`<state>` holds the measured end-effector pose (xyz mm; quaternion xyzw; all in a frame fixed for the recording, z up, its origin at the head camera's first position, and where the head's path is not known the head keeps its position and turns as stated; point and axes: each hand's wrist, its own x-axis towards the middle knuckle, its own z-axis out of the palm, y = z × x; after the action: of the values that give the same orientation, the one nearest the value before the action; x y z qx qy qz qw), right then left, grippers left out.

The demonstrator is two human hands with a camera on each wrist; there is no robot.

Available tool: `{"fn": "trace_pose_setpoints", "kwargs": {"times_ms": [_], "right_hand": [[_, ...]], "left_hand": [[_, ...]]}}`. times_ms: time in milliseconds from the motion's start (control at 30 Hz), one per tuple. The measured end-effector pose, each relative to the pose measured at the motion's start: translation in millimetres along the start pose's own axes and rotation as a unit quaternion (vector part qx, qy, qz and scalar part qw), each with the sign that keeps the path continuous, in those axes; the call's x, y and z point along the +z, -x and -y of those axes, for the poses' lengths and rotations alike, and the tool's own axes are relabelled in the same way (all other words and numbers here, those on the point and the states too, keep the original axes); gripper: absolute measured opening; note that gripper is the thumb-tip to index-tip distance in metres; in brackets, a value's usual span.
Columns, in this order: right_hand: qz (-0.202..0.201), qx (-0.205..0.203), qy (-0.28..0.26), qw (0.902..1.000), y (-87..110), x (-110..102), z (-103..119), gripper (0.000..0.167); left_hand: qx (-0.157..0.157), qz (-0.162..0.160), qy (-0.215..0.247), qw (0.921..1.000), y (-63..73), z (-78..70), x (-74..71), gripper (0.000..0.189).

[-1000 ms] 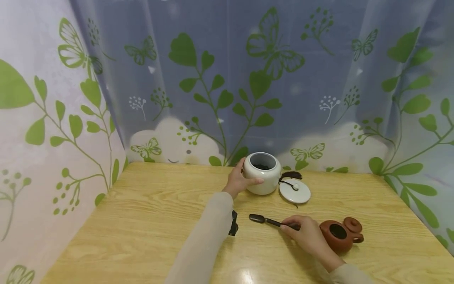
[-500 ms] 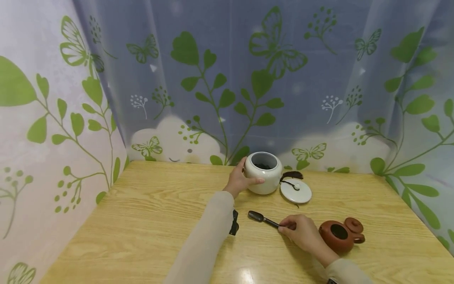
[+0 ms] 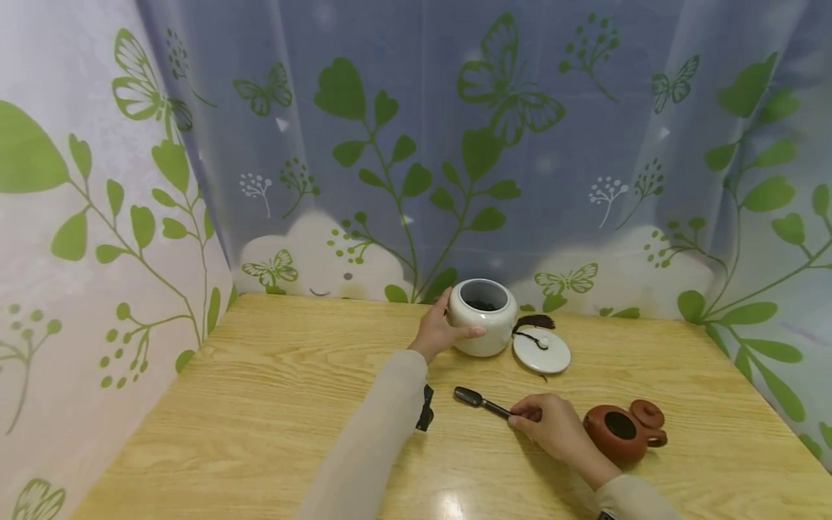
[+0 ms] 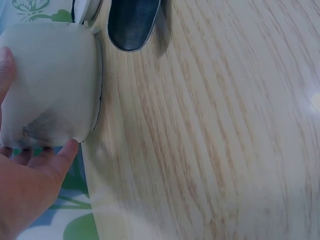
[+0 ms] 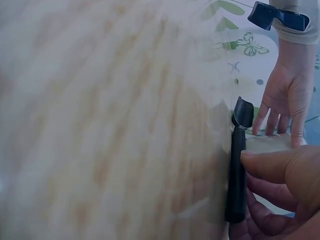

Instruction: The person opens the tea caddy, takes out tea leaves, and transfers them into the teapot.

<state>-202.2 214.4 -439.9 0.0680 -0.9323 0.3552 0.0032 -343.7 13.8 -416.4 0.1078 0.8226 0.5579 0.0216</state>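
Note:
In the head view my left hand (image 3: 442, 331) holds a round white ceramic jar (image 3: 484, 336) at its left side, thumb across the front. The jar stands upright without its lid, with dark contents low inside that look like tea leaves. My right hand (image 3: 555, 427) pinches the handle of a dark tea scoop (image 3: 469, 396), whose bowl points left, in front of the jar. In the right wrist view, thumb and fingers press on the black handle (image 5: 236, 180). The handle's rear end is hidden by my hand in the head view.
Right of the jar lies its white lid (image 3: 542, 352), with a dark tassel (image 3: 535, 321). A reddish-brown clay teapot (image 3: 620, 437), open on top, stands just right of my right hand, its small lid (image 3: 647, 413) beside it. A patterned curtain (image 3: 390, 144) backs the wooden table (image 3: 279, 404).
My right hand has slid slightly left along the scoop's handle, covering the rear end that showed earlier. The scoop's bowl shifted a little. My left hand still holds the jar in place.

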Motion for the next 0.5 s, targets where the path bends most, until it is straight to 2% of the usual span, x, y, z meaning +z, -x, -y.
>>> {"fn": "trace_pose_setpoints", "kwargs": {"times_ms": [267,500], "right_hand": [[-0.006,0.001,0.0,1.0,4.0,-16,7,0.016],[-0.029,0.02,-0.013,0.9993,11.4,-47,7,0.027]], "left_hand": [[0.018,0.002,-0.039,0.9991,2.9,-5.3,-2.9,0.112],[0.063,-0.053,-0.066,0.9944,11.5,-26.0,-0.1,0.108]]}}
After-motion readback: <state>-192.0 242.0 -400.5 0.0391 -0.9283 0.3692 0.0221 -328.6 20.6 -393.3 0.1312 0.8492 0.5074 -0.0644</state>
